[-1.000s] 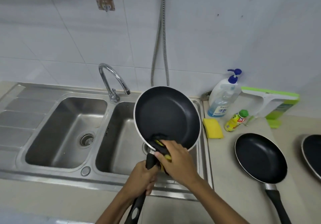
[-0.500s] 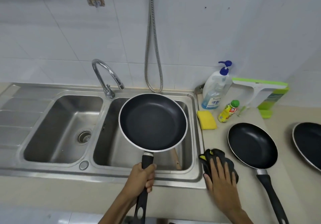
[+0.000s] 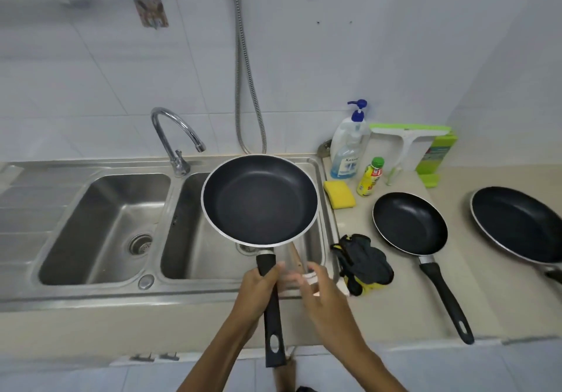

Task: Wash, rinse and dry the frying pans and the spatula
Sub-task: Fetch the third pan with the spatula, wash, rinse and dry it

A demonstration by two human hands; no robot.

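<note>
My left hand (image 3: 257, 291) grips the black handle of a dark non-stick frying pan (image 3: 260, 198), holding it level over the right sink basin (image 3: 194, 239). My right hand (image 3: 316, 288) is blurred beside that handle, fingers apart and holding nothing. A wooden spatula handle (image 3: 295, 257) leans in the right basin under the pan, mostly hidden. A black and yellow cloth (image 3: 363, 262) lies crumpled on the counter just right of the sink. Two more black pans rest on the counter: a small pan (image 3: 409, 224) and a larger pan (image 3: 517, 224) at the right edge.
A curved tap (image 3: 176, 136) stands between the left basin (image 3: 100, 224) and the right one. At the counter's back are a yellow sponge (image 3: 339, 194), a pump soap bottle (image 3: 348, 145), a small yellow bottle (image 3: 370, 177) and a green squeegee (image 3: 409, 139). A shower hose (image 3: 246, 72) hangs on the wall.
My right hand wiped the pan with the cloth, set the cloth down on the counter, and has now come back empty to the pan handle. The pan has lowered to level.
</note>
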